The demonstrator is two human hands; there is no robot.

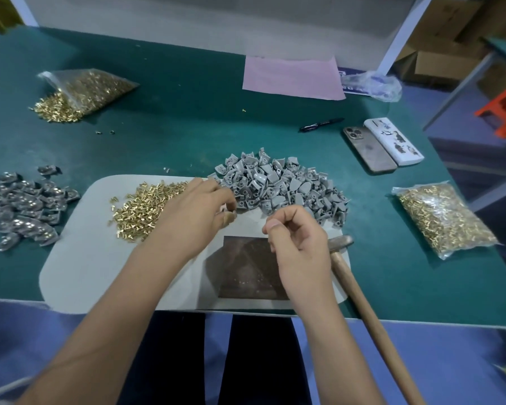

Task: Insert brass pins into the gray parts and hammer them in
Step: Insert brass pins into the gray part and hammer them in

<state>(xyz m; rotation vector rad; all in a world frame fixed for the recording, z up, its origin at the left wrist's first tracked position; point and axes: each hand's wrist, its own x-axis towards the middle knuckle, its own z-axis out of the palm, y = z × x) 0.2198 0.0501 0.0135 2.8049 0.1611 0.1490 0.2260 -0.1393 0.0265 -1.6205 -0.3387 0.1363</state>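
Note:
A heap of gray parts lies at the back of a pale mat, with loose brass pins piled to its left. My left hand is at the near-left edge of the heap, fingertips and thumb pinching what looks like a gray part. My right hand hovers over the dark metal plate with its fingers curled and thumb pressed on the index finger; nothing shows in it. A wooden-handled hammer lies just right of that hand, head on the mat.
Blurred gray parts are heaped at the left. An open bag of pins spills at the back left; a shut one lies right. Two phones, a pen, pink paper and crumpled plastic lie behind.

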